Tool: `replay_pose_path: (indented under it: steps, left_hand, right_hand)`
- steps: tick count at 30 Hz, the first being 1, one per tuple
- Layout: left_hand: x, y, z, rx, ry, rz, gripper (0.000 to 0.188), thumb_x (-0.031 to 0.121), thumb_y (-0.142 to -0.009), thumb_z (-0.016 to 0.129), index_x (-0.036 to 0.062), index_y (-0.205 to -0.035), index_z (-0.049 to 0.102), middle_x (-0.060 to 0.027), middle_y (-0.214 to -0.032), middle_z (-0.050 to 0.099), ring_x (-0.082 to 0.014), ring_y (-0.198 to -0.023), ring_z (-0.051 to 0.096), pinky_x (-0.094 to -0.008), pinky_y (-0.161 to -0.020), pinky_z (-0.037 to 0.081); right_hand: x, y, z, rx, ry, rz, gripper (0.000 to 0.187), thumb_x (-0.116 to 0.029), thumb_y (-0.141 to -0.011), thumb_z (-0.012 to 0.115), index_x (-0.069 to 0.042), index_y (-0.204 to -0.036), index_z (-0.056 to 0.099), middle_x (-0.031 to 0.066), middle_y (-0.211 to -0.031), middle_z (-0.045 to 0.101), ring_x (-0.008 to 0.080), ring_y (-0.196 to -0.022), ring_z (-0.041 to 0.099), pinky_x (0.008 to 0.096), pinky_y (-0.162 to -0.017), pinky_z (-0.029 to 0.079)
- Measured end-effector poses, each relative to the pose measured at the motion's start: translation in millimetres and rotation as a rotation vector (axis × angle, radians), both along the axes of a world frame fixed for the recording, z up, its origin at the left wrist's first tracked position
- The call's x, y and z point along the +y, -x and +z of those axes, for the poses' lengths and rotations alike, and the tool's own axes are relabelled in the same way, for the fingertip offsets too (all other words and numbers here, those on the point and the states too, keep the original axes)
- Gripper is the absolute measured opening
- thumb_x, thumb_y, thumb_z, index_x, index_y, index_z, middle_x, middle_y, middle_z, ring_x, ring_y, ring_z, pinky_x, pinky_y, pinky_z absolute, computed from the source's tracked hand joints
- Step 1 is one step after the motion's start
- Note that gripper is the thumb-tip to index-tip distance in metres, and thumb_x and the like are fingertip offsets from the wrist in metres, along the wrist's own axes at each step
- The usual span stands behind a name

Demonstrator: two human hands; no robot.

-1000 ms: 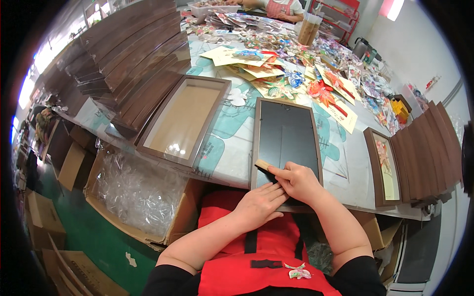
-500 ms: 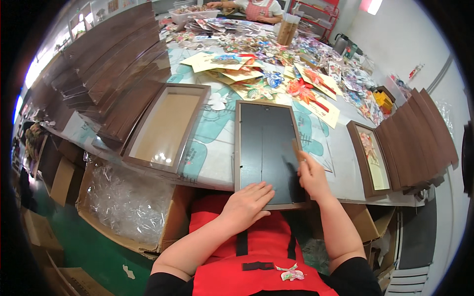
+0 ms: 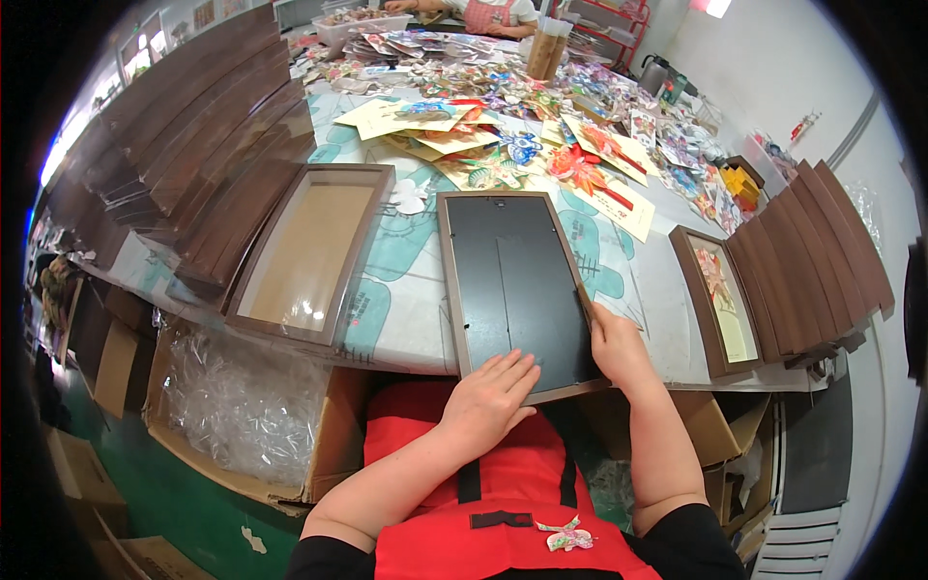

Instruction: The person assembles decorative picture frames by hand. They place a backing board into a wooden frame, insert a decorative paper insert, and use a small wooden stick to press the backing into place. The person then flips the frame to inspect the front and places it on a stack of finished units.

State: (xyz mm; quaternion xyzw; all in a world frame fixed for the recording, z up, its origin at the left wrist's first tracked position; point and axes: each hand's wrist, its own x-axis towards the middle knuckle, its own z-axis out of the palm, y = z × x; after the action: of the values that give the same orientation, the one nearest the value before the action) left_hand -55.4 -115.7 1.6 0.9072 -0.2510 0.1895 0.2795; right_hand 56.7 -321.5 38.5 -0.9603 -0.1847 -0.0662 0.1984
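A brown picture frame [image 3: 447,280] lies face down at the table's front edge, its black backing board [image 3: 512,261] upward and its near end above my lap. My left hand [image 3: 491,401] rests on the near part of the board, fingers stretched out and holding nothing. At the frame's right side my right hand [image 3: 619,343] is closed around a thin, flat brown tool [image 3: 584,298], held against the frame's edge. Most of that tool is hidden by my fingers, so its exact kind does not show.
Frames are stacked high at left [image 3: 193,145], beside one frame with a beige inside [image 3: 307,253]. A row of frames [image 3: 802,261] stands at right. Cards with colourful cutouts [image 3: 577,169] lie beyond. Below is a carton of clear plastic [image 3: 242,406]. Across the table sits a person [image 3: 488,14].
My right hand and the brown tool have come down against the frame's right edge. The frame is turned slightly. My left hand stays on the board.
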Motion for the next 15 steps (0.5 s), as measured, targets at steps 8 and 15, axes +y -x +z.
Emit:
replay_pose_path:
  steps: [8, 15]
  left_hand:
    - [-2.9, -1.9, 8.3, 0.014, -0.051, 0.003, 0.051, 0.022, -0.074, 0.073, 0.0018, -0.117, 0.056, -0.0128, -0.125, 0.056, -0.0301, -0.119, 0.051, -0.0408, -0.100, 0.041]
    - [15.3, 1.6, 12.2, 0.045, -0.097, 0.046, 0.055, 0.017, -0.069, 0.075, 0.0039, -0.118, 0.056, -0.0131, -0.124, 0.056, -0.0302, -0.119, 0.051, -0.0424, -0.099, 0.041]
  right_hand:
    - [17.2, 11.4, -6.3, -0.149, 0.491, 0.001, 0.048, -0.010, -0.079, 0.056, -0.002, -0.126, 0.048, 0.0154, -0.078, 0.060, 0.0334, -0.063, 0.064, 0.0430, -0.057, 0.051]
    - [-23.6, 18.7, 5.8, -0.081, -0.412, 0.088, 0.030, -0.017, -0.085, 0.062, 0.000, -0.110, 0.056, 0.0182, -0.095, 0.064, 0.0326, -0.082, 0.062, 0.0355, -0.070, 0.049]
